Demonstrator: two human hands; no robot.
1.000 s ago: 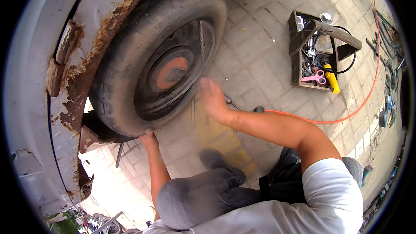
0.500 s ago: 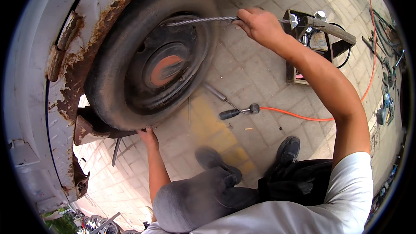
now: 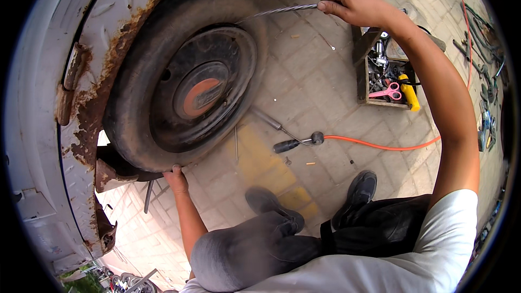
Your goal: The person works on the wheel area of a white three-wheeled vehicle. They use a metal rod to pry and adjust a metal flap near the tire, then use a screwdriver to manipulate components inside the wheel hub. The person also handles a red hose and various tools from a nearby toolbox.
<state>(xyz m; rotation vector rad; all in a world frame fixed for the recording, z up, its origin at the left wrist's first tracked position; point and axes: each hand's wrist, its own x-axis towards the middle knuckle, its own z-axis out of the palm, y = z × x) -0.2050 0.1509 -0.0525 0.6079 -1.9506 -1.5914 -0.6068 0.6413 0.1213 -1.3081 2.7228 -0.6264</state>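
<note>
A worn black tyre on a dark steel wheel with an orange centre stands at the left, beside a rusty vehicle body. My right hand is closed round the outer end of a twisted metal bar. Its thin far end reaches the upper edge of the wheel, where tyre and steel meet; whether the tip touches is unclear. At the tyre's bottom edge, my left hand grips the rubber, its thumb showing and its other fingers partly hidden.
A wooden toolbox holds sockets, pink scissors and a yellow-handled tool. On the paving lies an air inflator tool with an orange hose. Rusty bodywork hangs close left of the tyre. More tools lie far right.
My right hand has drawn the bar up and to the right, so its tip has slid outward from inside the wheel to the wheel's edge. My left hand has shifted slightly left along the tyre.
</note>
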